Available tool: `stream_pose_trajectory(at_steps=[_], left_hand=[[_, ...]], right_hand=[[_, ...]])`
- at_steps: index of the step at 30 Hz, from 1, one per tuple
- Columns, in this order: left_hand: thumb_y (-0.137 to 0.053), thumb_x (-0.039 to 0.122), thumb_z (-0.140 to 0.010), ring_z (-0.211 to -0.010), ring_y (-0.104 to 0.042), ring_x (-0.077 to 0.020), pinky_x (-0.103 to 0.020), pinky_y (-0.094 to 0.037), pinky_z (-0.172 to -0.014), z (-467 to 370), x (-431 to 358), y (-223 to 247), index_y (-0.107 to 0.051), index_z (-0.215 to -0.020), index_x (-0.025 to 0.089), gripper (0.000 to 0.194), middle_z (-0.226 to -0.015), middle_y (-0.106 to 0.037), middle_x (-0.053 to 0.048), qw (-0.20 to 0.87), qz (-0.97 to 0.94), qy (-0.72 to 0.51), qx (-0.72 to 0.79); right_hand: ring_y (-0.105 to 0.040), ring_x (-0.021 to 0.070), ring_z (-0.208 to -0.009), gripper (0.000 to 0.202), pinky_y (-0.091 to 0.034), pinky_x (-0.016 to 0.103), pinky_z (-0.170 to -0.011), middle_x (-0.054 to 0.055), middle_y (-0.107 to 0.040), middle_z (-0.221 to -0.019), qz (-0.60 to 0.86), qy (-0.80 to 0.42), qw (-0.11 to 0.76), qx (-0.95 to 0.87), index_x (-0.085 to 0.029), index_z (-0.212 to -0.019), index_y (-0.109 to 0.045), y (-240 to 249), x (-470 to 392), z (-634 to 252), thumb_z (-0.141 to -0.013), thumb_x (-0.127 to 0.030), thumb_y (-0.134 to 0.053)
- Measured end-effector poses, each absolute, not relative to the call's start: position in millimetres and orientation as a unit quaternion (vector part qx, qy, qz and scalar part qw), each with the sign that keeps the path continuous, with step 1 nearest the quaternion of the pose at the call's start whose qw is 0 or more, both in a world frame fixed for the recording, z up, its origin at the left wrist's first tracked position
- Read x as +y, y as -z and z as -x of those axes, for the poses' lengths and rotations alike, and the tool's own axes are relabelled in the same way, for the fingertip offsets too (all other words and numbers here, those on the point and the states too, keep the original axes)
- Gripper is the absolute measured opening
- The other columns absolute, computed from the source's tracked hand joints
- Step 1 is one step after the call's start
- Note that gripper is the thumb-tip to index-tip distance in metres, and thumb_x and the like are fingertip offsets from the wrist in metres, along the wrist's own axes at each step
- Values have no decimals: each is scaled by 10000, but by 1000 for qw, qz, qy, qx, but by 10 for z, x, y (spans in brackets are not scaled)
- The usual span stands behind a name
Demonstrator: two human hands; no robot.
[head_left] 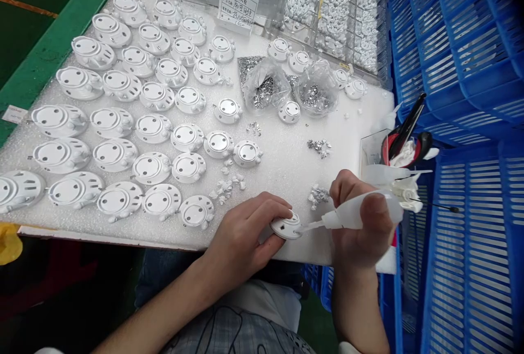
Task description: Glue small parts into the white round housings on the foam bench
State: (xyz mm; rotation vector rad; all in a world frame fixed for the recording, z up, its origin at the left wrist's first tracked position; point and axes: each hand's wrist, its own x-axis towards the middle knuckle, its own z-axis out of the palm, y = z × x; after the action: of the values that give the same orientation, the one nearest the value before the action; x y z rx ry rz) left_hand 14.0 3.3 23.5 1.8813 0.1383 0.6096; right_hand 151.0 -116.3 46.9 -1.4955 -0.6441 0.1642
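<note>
Near the front edge of the foam-topped table (282, 174), my left hand (249, 228) grips a small round white plastic part (287, 227) between thumb and fingers. My right hand (360, 223) is wrapped around a translucent squeeze bottle (347, 213), tilted so its thin nozzle points left. The nozzle tip meets the right side of the white part, or lies just over it; I cannot tell which. Beyond my hands lie a little heap of small white pieces (318, 196) and a heap of small silvery pieces (317, 147).
Rows of similar white parts (153, 127) cover the left side. Two clear bags (317, 89) of silvery bits and clear trays (344, 16) of white pieces stand behind, by a handwritten label (238, 7). At right are red-black scissors (405, 136) in a holder and blue crates (470, 234).
</note>
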Motion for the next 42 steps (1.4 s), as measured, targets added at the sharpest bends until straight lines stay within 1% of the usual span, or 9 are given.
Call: stream_pose_trajectory(at_steps=[8, 16, 28, 31, 36, 42], left_hand=[[-621, 2, -911, -926, -755, -175, -269, -606, -803, -133, 31, -236, -616, -1047, 225, 262, -1009, -774, -51, 548, -794, -255, 59], [-623, -9, -906, -928, -748, -162, -249, -593, -807, -137, 26, -227, -618, -1054, 214, 268, -1013, -770, -50, 547, -794, -260, 56], [-622, 9, -914, -912, -757, -171, -257, -603, -794, -132, 26, -236, -619, -1041, 222, 249, -1008, -776, -48, 546, -796, -255, 59], [-624, 13, -915, -912, -758, -173, -260, -605, -792, -133, 25, -240, -620, -1042, 223, 246, -1013, -779, -48, 549, -794, -255, 60], [-623, 6, -914, -921, -754, -166, -255, -602, -803, -125, 29, -234, -618, -1048, 218, 251, -1020, -775, -53, 552, -791, -258, 57], [-617, 11, -920, -907, -758, -177, -272, -611, -787, -126, 27, -240, -617, -1041, 225, 245, -1004, -777, -51, 551, -793, -252, 61]], right_hand=[[-301, 115, -516, 628, -204, 350, -526, -47, -271, -520, 676, -74, 674, -287, -213, -529, -370, -462, -1178, -1514, -956, -571, -663], [-294, 112, -519, 614, -197, 349, -527, -46, -275, -524, 670, -76, 679, -291, -209, -539, -371, -466, -1167, -1517, -967, -541, -661], [-309, 121, -518, 611, -206, 345, -519, -45, -286, -516, 677, -79, 674, -284, -219, -524, -396, -480, -1177, -1516, -952, -561, -667], [-295, 114, -500, 625, -198, 335, -507, -47, -279, -499, 670, -68, 686, -277, -215, -506, -389, -490, -1148, -1512, -940, -561, -678], [-256, 104, -483, 630, -181, 324, -495, -52, -240, -471, 645, -47, 712, -273, -207, -490, -372, -498, -1112, -1519, -934, -518, -692], [-301, 116, -505, 614, -199, 335, -505, -46, -288, -503, 663, -75, 688, -285, -215, -514, -403, -477, -1156, -1513, -952, -550, -673]])
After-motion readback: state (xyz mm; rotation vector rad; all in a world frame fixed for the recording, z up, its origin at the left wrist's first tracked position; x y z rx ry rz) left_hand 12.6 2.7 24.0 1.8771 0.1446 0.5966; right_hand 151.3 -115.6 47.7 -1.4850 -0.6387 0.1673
